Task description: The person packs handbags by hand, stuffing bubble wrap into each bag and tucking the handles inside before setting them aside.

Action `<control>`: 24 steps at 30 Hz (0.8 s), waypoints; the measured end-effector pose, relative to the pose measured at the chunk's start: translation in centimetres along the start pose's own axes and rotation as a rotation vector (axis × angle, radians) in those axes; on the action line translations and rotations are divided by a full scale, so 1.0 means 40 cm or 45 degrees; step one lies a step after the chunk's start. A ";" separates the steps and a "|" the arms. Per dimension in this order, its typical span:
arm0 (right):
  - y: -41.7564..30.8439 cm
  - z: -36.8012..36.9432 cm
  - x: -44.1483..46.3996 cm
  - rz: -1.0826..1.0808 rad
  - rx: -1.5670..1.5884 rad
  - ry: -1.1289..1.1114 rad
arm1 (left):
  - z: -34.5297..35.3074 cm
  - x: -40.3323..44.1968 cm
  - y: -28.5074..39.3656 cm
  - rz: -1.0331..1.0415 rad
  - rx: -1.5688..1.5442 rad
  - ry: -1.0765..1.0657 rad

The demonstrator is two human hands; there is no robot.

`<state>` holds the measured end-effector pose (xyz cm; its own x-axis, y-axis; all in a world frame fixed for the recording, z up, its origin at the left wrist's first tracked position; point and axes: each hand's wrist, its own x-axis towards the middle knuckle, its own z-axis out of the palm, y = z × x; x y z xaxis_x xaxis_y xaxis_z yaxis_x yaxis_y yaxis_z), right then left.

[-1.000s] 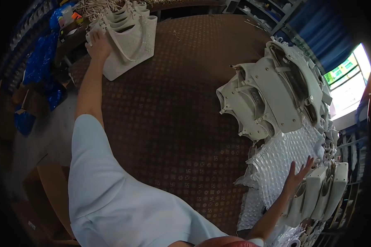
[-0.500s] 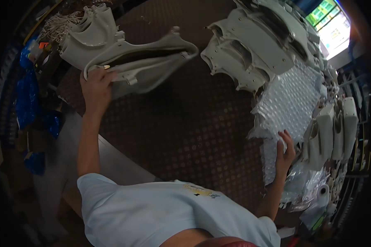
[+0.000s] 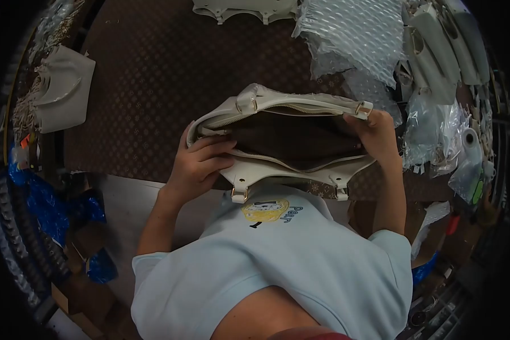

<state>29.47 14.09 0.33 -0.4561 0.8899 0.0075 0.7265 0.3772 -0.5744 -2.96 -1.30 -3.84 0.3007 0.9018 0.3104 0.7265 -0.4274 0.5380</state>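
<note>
Handbag (image 3: 266,170) now closer to shirt (image 3: 306,255), ends in grip of both hands (image 3: 198,164) (image 3: 378,137), interior (image 3: 292,139) murky

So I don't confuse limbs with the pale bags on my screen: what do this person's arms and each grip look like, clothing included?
The left grip and right grip are bare hands, with no glove, watch or bracelet showing. The forearms are uncovered below short, pale blue sleeves. The matching shirt has a yellow print and dark lettering on the chest.
</note>
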 end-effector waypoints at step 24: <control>0.413 0.097 0.444 -0.336 -0.994 0.230 | -0.143 0.183 -0.052 -0.728 -1.077 -0.315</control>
<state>31.38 35.14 -12.22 -0.6196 0.7501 0.2312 0.7849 0.5883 0.1947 -5.80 5.81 1.80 0.2361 0.9303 -0.2805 0.1604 0.2474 0.9555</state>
